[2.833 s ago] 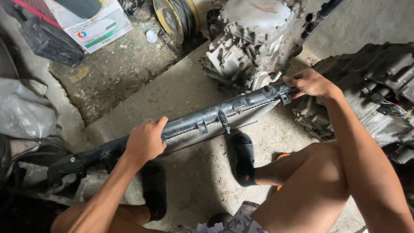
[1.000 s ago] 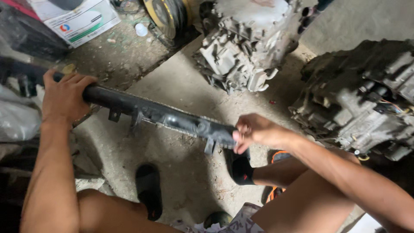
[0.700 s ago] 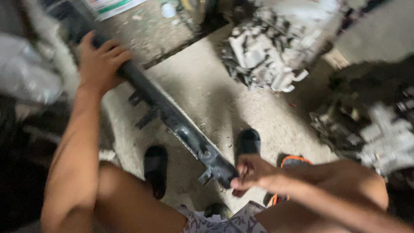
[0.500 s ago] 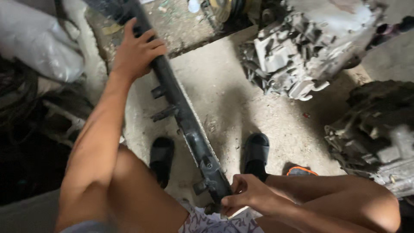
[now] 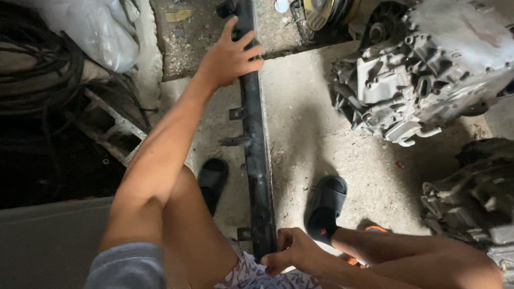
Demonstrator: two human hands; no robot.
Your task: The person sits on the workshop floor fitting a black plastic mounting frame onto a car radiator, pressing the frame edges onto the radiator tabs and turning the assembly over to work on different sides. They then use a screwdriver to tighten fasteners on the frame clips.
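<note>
Grip is taken at both ends of a long black metal bar [image 5: 256, 144], so that its length is carried evenly between the hands: the left hand [image 5: 231, 53] is curled over the far end, and the right hand [image 5: 292, 252] is closed round the near end by the lap. The bar is held above the concrete floor [image 5: 321, 128], running between two black sandals [image 5: 326, 206], with a grey engine casing [image 5: 428, 69] well off beyond the right hand.
</note>
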